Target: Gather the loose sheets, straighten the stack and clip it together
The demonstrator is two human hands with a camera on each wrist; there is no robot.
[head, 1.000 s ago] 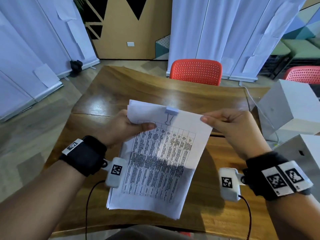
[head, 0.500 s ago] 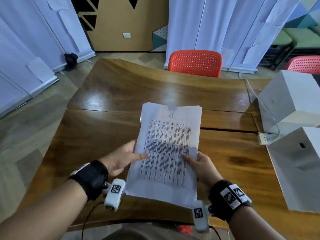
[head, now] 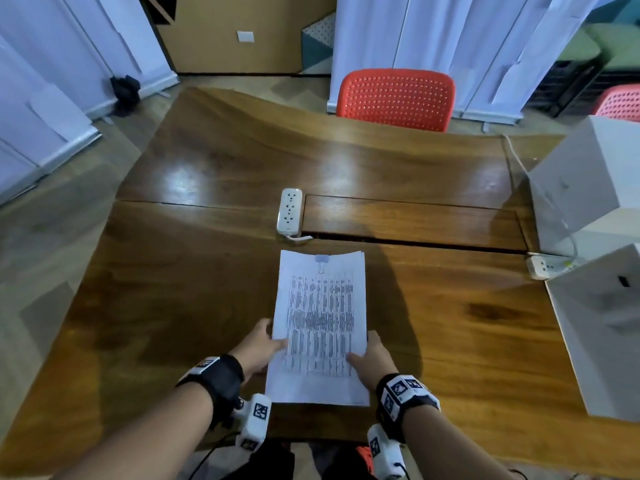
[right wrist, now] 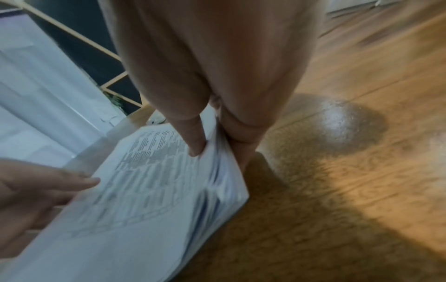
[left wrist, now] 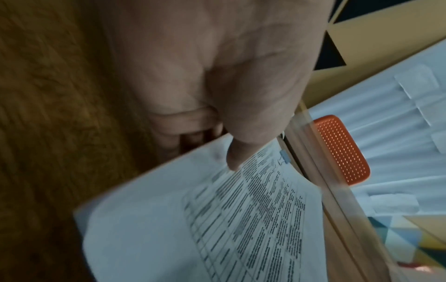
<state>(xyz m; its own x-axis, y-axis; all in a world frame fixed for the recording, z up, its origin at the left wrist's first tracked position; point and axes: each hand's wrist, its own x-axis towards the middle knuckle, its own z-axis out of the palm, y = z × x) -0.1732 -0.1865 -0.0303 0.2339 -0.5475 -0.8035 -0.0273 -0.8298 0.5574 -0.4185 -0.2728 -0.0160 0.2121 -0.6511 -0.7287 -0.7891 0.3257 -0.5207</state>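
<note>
Wooden table (head: 194, 299) broad and bare toward 9 o'clock and 3 o'clock of the sheets, near edge just below the wrists at 6 o'clock. White power strip (head: 290, 212) at 12 o'clock of the stack, close beyond its far edge, beside a long slot in the tabletop. Two white boxes (head: 588, 188) at 3 o'clock, well apart from the paper, a second strip (head: 545, 267) between them. Red chair (head: 394, 95) past the far table edge at 12 o'clock.

Stack of sheets (head: 320, 327) in the near middle of the table, long edges running 12 to 6, edges roughly square, pale binder clip (head: 321, 259) on the middle of the far short edge. Left hand (head: 258, 349) at the stack's 8 o'clock side, thumb lying on the top sheet, fingers curled beneath the edge, pinching it. Right hand (head: 372, 358) at the 4 o'clock side, thumb pressed on top, fingers under the fanned edges, gripping likewise.

Whether the stack rests fully on the wood or hangs slightly lifted: cannot tell. Print on the top sheet blurred, a table of dark columns only. Wrist views smeared; clip small and faint (left wrist: 284, 156) at the far end. Right box cut off by the frame edge.
</note>
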